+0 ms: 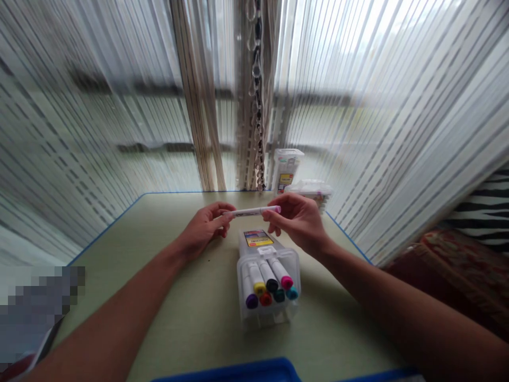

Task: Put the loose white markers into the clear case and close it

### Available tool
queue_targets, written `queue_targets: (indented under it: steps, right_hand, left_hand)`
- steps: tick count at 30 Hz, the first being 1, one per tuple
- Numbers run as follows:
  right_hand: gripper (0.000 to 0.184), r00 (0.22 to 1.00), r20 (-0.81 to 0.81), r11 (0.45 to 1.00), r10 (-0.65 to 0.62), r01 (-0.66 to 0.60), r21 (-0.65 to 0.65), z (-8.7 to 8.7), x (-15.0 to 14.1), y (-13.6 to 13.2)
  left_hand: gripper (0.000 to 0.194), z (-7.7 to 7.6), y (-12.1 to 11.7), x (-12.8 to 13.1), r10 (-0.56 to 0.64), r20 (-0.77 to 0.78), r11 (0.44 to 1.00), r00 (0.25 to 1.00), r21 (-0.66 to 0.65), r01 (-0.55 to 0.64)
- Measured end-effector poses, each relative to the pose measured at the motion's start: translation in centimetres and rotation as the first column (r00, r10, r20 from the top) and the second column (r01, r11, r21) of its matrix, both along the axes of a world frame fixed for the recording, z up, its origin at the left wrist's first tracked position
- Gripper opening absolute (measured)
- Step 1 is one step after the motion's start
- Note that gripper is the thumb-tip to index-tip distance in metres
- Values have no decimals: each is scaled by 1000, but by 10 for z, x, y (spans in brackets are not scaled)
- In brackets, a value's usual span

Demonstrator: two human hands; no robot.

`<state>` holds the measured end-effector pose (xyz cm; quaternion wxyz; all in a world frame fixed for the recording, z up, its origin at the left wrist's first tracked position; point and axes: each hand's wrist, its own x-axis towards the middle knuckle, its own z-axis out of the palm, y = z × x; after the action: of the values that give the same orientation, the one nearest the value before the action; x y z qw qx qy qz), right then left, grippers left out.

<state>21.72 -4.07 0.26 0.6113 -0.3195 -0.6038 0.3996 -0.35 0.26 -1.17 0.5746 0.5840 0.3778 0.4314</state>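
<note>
Left hand [210, 226] and right hand [299, 218] gripped opposite ends of one white marker [250, 212] — held above the table [178, 297], beyond the open marker case [269, 286].

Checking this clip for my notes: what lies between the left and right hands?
A white marker spans from the left hand to the right hand, seen in the head view.

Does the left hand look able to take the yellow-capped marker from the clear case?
Probably yes, but the left hand would first need to free its grip, now on a white marker. The yellow-capped marker lies in the upper row, its cap uncovered.
</note>
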Motion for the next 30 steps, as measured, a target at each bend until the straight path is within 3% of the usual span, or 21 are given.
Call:
queue_targets:
  steps: [15, 19, 24, 30]
  right_hand:
    - [30, 1000, -3, 999, -19, 19, -32, 5, 0, -1]
    - [27, 994, -110, 986, -24, 5, -166, 5, 6, 6]
    - [22, 962, -272, 922, 15, -119, -370, -1, 14, 17]
    - [18, 943, -331, 893, 37, -179, -412, -5, 16, 20]
  left_hand:
    - [35, 5, -2, 1, 51, 39, 998, 998, 27, -52]
    - [33, 14, -8, 5, 105, 122, 990, 987, 80, -115]
    - [28, 24, -20, 13, 80, 214, 970, 974, 208, -125]
    - [26, 27, -27, 17, 43, 216, 966, 975, 240, -96]
